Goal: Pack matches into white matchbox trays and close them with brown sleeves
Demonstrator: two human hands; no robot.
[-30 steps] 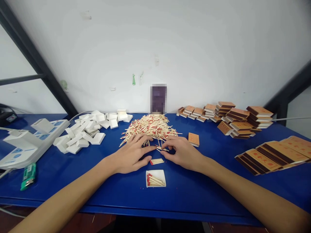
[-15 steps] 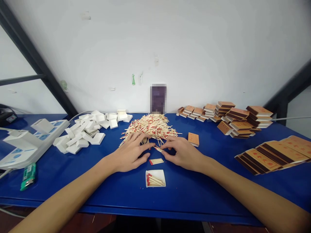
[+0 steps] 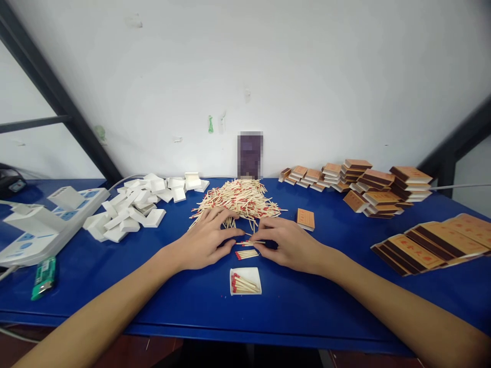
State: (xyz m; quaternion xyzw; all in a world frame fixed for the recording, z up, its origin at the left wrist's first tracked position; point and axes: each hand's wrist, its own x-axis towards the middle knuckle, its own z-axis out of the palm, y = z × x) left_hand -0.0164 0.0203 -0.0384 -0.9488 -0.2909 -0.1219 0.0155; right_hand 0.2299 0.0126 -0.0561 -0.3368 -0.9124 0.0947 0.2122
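Note:
A large heap of red-tipped matches (image 3: 241, 198) lies in front of both hands. At its near edge my left hand (image 3: 209, 237) rests with fingers apart, thumb and index finger beside a few loose matches. My right hand (image 3: 286, 243) pinches matches (image 3: 251, 243) between thumb and fingers, low over the table. Just nearer lies a small row of matches (image 3: 246, 254), heads to the left. Below that, a white matchbox tray (image 3: 255, 274) holds several matches, heads also to the left.
White trays (image 3: 130, 207) are heaped at the left by a power strip (image 3: 49, 225) and a green lighter (image 3: 44, 278). One closed matchbox (image 3: 306, 219) lies right of the heap. Matchbox stacks (image 3: 378, 186) and flattened sleeves (image 3: 429, 243) fill the right side.
The matches at my right fingertips have shifted slightly nearer and now lie more level, above the small row. My left hand has barely moved; the tray is unchanged.

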